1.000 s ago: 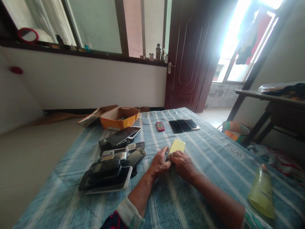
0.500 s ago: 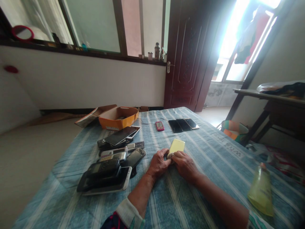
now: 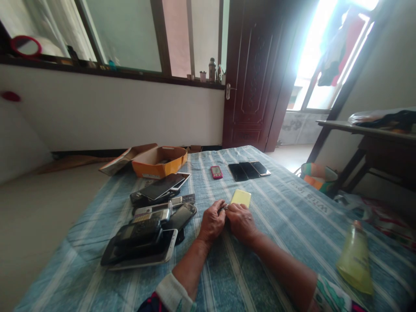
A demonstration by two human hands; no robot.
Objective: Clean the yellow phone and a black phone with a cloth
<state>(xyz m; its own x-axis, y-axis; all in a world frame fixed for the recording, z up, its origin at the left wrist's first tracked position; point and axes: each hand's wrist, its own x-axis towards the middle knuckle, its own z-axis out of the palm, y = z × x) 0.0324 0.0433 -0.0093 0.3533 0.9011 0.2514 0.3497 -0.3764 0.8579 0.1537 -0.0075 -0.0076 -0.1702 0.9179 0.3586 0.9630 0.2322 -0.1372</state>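
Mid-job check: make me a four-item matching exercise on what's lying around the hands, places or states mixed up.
1. box
2. pink phone
3. bottle
4. flat yellow item

A. partly covered by the right hand
B. just left of three dark phones
C. standing open
D. well right of the right hand

Pairs: 1-C, 2-B, 3-D, 4-A

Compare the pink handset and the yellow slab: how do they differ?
Colour: the pink handset has a pink body framing a greyish screen; the yellow slab shows a plain yellow face.
Contact: the pink handset lies untouched; the yellow slab's near end is covered by the right hand.
Width: the yellow slab looks wider than the pink handset.
Shared: both are roughly rectangular.
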